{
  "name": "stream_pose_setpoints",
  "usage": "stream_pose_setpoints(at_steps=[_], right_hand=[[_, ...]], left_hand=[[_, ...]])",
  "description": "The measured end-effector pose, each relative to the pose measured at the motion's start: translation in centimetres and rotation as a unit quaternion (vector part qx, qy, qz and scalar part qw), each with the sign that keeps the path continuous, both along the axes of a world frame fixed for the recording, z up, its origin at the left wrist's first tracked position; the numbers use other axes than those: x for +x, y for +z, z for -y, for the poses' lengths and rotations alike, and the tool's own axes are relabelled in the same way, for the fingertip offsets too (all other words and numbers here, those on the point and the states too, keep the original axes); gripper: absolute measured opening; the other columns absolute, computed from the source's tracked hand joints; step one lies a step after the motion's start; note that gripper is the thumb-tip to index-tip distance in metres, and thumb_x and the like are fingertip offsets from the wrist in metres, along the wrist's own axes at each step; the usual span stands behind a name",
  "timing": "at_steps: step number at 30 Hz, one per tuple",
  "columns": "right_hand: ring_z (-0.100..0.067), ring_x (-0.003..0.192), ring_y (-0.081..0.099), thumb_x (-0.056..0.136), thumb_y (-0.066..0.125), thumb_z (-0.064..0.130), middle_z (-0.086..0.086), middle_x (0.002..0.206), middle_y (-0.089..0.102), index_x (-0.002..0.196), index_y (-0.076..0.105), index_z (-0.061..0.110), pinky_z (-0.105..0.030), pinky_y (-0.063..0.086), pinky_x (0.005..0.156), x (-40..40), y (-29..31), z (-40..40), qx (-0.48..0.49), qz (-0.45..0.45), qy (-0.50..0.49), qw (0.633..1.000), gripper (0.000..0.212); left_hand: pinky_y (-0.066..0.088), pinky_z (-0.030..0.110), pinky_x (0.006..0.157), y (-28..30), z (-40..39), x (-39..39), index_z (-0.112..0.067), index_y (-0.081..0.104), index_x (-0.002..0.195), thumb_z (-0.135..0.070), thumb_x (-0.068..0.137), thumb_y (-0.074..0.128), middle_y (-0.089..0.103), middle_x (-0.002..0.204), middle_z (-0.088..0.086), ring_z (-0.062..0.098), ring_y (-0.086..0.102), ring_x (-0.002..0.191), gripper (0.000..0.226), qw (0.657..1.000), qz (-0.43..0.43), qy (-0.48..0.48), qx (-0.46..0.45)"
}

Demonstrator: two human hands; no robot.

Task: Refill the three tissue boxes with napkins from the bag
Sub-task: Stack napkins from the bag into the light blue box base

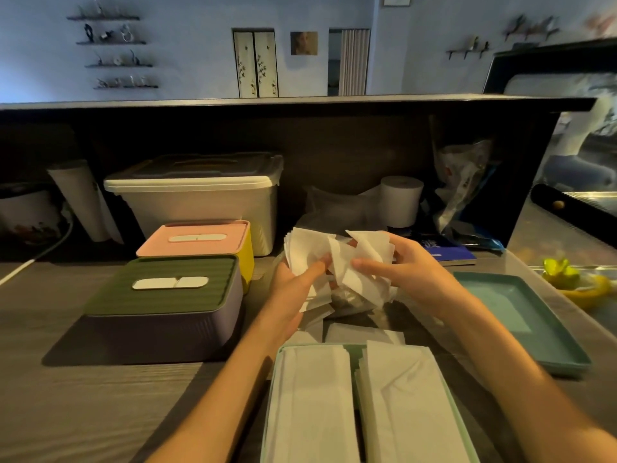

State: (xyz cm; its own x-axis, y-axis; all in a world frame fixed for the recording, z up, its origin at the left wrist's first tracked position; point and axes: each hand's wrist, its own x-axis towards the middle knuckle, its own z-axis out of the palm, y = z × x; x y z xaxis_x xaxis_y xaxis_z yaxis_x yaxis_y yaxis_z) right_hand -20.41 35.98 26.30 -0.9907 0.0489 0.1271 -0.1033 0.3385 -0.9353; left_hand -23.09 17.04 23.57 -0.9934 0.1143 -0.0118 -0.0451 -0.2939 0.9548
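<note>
- A white cable ran across the wooden counter at the far left, well left of the open box.
- A purple tissue box with a green ribbed lid sat closed, left of the open box and apart from it; a white slot showed in its lid.
- A yellow tissue box with a pink lid stood closed just behind the purple one, touching or nearly touching it.
- A large white storage bin stood behind both, against the dark back panel.
- The left hand gripped a fanned stack of white napkins above the counter, just beyond the open box's far edge, fingers curled round the lower edge of the sheets.
- The open mint-green tissue box lay nearest the camera, holding two side-by-side stacks of folded napkins, the right stack sitting higher.
- A clear plastic bag lay crumpled under the hands, just beyond the open box, with loose napkins around it.
- The right hand pinched the same bundle from the other side, thumb on top of the sheets.
- A white paper roll stood far behind the open box.
- A teal lid lay upturned just right of the open box.
- A yellow object lay beyond that lid at the far right; what it was could not be told.
</note>
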Motion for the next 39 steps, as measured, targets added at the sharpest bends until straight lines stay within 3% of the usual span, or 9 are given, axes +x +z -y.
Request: stream_pose_setpoints(at_steps=[5, 11, 16, 19, 24, 28, 32, 35, 39], right_hand=[[-0.008, 0.108, 0.065, 0.082, 0.083, 0.029, 0.015, 0.114, 0.068, 0.126, 0.062, 0.035, -0.029, 0.06, 0.084, 0.1, -0.5, 0.1, 0.03, -0.072, 0.007, 0.997, 0.049], [-0.003, 0.11, 0.06, 0.081, 0.084, 0.027, 0.019, 0.116, 0.066, 0.125, 0.063, 0.036, -0.023, 0.052, 0.09, 0.3, -0.7, 0.7, 0.14, -0.119, 0.016, 0.983, 0.05], [-0.01, 0.112, 0.06, 0.076, 0.088, 0.029, 0.012, 0.121, 0.063, 0.125, 0.059, 0.034, -0.033, 0.054, 0.094, 0.3, -0.9, 0.8, 0.15, -0.108, 0.007, 0.983, 0.057], [-0.014, 0.114, 0.058, 0.078, 0.085, 0.034, 0.005, 0.125, 0.06, 0.13, 0.059, 0.025, -0.034, 0.056, 0.093, 0.2, -0.7, 0.5, 0.146, -0.104, -0.016, 0.984, 0.059], [-0.01, 0.102, 0.066, 0.086, 0.076, 0.038, 0.017, 0.112, 0.065, 0.126, 0.055, 0.036, -0.02, 0.057, 0.064, 0.7, -0.2, 0.3, 0.025, 0.001, 0.019, 1.0, 0.045], [-0.015, 0.102, 0.063, 0.084, 0.075, 0.045, 0.009, 0.112, 0.065, 0.121, 0.054, 0.033, -0.027, 0.054, 0.076, 0.5, 0.2, 0.0, -0.025, 0.075, 0.023, 0.997, 0.044], [-0.019, 0.105, 0.066, 0.086, 0.067, 0.048, -0.002, 0.112, 0.069, 0.127, 0.06, 0.021, -0.027, 0.051, 0.078, 0.7, 1.0, -0.2, -0.111, 0.143, 0.067, 0.981, 0.05], [-0.012, 0.104, 0.069, 0.098, 0.062, 0.036, 0.007, 0.11, 0.074, 0.125, 0.066, 0.026, -0.027, 0.055, 0.084, 1.0, 1.3, -0.4, -0.083, 0.068, 0.079, 0.991, 0.029], [-0.007, 0.11, 0.066, 0.089, 0.07, 0.043, 0.014, 0.121, 0.069, 0.118, 0.072, 0.03, -0.028, 0.056, 0.09, 1.0, 0.9, 0.4, 0.041, -0.044, 0.069, 0.996, 0.033]], left_hand=[[0.059, 0.026, 0.058, 0.3, 0.2, 0.3, -0.017, 0.061, 0.126, -0.029, 0.086, 0.077, 0.076, 0.102, 0.006, 0.019, 0.074, 0.083, 0.045, 1.0, 0.028, 0.006, 0.013], [0.062, 0.032, 0.07, 0.7, 0.5, 0.6, -0.031, 0.061, 0.121, -0.051, 0.075, 0.078, 0.077, 0.106, 0.002, 0.02, 0.075, 0.094, 0.053, 0.999, 0.041, -0.021, 0.01], [0.053, 0.018, 0.05, 0.7, 0.7, 0.7, -0.021, 0.059, 0.128, -0.029, 0.082, 0.082, 0.071, 0.111, 0.002, 0.011, 0.067, 0.09, 0.052, 0.999, 0.031, 0.009, -0.039], [0.054, 0.019, 0.051, 0.2, 0.7, 0.3, -0.019, 0.058, 0.131, -0.024, 0.081, 0.083, 0.071, 0.113, 0.004, 0.013, 0.068, 0.092, 0.056, 0.999, 0.025, 0.018, -0.036], [0.056, 0.021, 0.055, 0.1, 0.8, 0.0, -0.029, 0.061, 0.107, -0.021, 0.08, 0.085, 0.073, 0.098, -0.003, 0.006, 0.072, 0.08, 0.037, 0.996, 0.013, 0.084, 0.012], [0.062, 0.037, 0.081, -0.4, 0.9, -0.2, -0.037, 0.06, 0.104, -0.027, 0.075, 0.088, 0.072, 0.105, -0.007, 0.012, 0.069, 0.098, 0.042, 0.992, -0.005, 0.127, 0.012], [0.053, 0.026, 0.07, -0.2, 0.7, -0.3, -0.035, 0.051, 0.114, -0.032, 0.076, 0.087, 0.063, 0.103, -0.015, 0.006, 0.063, 0.094, 0.053, 0.987, -0.038, 0.153, -0.02], [0.05, 0.026, 0.068, -0.2, 0.7, -0.4, -0.031, 0.051, 0.123, -0.036, 0.073, 0.089, 0.064, 0.106, -0.011, 0.006, 0.06, 0.093, 0.062, 0.984, -0.038, 0.161, -0.065], [0.047, 0.031, 0.07, -0.1, 0.9, -0.6, -0.026, 0.051, 0.12, -0.023, 0.08, 0.085, 0.061, 0.096, -0.01, 0.008, 0.058, 0.086, 0.053, 0.99, -0.022, 0.129, -0.06]])
